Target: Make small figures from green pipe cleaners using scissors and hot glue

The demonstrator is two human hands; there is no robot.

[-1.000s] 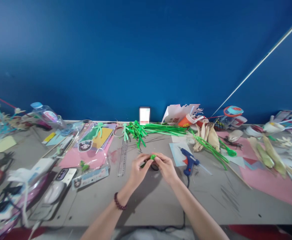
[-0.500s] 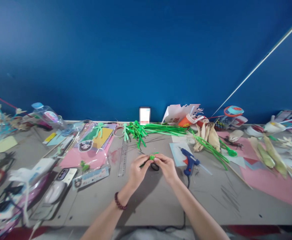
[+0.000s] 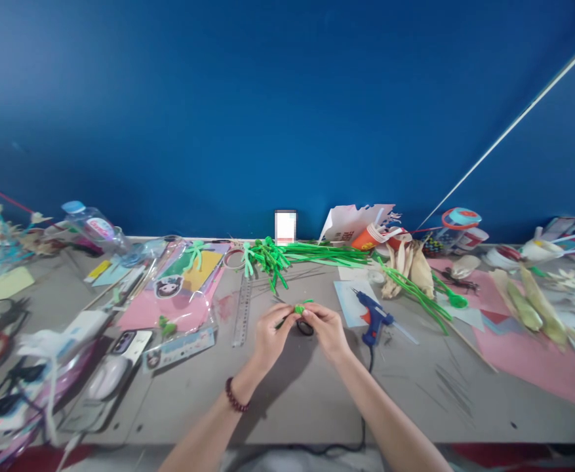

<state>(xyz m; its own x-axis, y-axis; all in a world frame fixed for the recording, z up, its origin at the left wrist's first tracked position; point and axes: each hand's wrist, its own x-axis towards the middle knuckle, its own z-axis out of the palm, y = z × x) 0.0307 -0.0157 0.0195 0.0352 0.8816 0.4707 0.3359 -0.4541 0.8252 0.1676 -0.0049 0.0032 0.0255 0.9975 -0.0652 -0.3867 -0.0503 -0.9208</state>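
Observation:
My left hand (image 3: pixel 273 326) and my right hand (image 3: pixel 322 326) meet over the middle of the table, fingertips pinched together. Between them is a small piece of bright green pipe cleaner (image 3: pixel 299 309), bent or coiled; the fingers cover much of it. Both hands are closed on it. Just below the fingertips lies something with a black loop (image 3: pixel 305 328), perhaps a scissors handle, partly hidden by the hands. Behind them rests a pile of green pipe cleaners (image 3: pixel 270 257), with long green stems (image 3: pixel 326 254) stretching to its right.
A blue glue gun (image 3: pixel 376 321) lies right of my hands, its cord running down to the table edge. At left are a clear ruler (image 3: pixel 241 311), a plastic packet of coloured paper (image 3: pixel 169 314) and a phone (image 3: pixel 132 344). Corn husks (image 3: pixel 419 269) and a paper cup (image 3: pixel 366 237) stand at back right.
Almost nothing differs. The fingers have shifted very slightly around the green piece, and both hands stay in the same place.

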